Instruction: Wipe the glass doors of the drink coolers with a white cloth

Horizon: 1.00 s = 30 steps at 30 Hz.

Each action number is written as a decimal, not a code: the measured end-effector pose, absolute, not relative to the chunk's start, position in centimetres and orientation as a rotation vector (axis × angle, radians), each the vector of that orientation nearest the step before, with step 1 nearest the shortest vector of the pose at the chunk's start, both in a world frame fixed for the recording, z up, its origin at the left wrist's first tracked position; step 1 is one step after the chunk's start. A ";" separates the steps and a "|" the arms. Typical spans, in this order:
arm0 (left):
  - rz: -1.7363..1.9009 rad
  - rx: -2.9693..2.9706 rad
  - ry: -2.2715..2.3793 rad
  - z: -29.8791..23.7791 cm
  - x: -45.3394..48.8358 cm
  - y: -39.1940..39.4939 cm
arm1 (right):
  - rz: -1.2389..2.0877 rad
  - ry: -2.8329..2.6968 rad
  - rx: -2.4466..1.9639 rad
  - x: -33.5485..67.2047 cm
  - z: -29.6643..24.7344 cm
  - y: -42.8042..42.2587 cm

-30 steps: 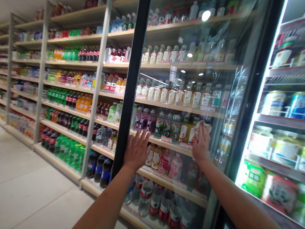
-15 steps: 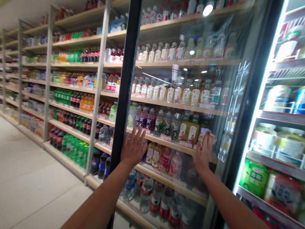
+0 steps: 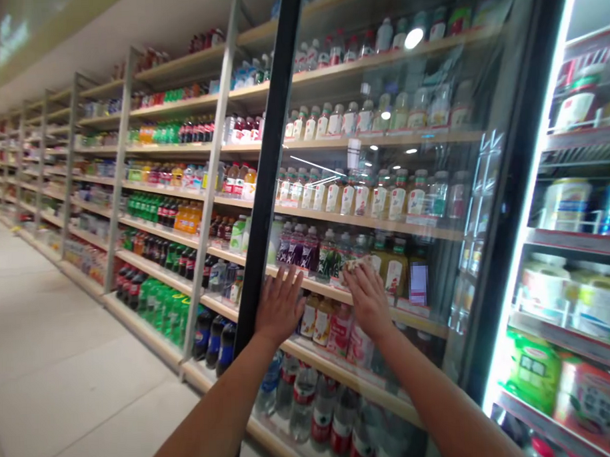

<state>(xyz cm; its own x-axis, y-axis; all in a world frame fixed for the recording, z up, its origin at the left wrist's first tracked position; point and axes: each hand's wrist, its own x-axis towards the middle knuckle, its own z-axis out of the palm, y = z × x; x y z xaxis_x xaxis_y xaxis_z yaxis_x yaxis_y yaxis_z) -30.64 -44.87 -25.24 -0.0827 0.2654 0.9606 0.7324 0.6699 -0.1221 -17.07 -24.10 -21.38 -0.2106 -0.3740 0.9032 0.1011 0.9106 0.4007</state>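
One pale, crumpled cloth [image 3: 361,261] meets transparent glass [image 3: 392,152].

Long pale shelves [image 3: 158,232] run off down the aisle, orange bottles [image 3: 187,216] near the middle and big green bottles [image 3: 165,310] along the bottom, above a light tiled floor [image 3: 64,350]. Over in the bright racks, a green package [image 3: 533,374] sits beside a reddish one [image 3: 596,401].

You were in a shop: long shelves [image 3: 154,271] packed with bottled drinks [image 3: 158,310] receded along a pale tiled floor [image 3: 90,369], beside a brightly lit cooler [image 3: 570,238] with a glass door [image 3: 267,170].
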 end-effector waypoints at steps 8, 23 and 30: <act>-0.438 -0.814 -1.667 -25.3 -30.6 -45.0 | -0.377 -1.740 0.237 -19.3 -22.3 -27.1; -0.444 -0.827 -1.629 -25.2 -30.6 -45.0 | -0.324 -1.750 0.200 -20.6 -19.4 -29.4; -0.452 -0.835 -1.634 -25.3 -30.6 -45.0 | -0.422 -1.827 0.295 -20.9 -19.3 -29.7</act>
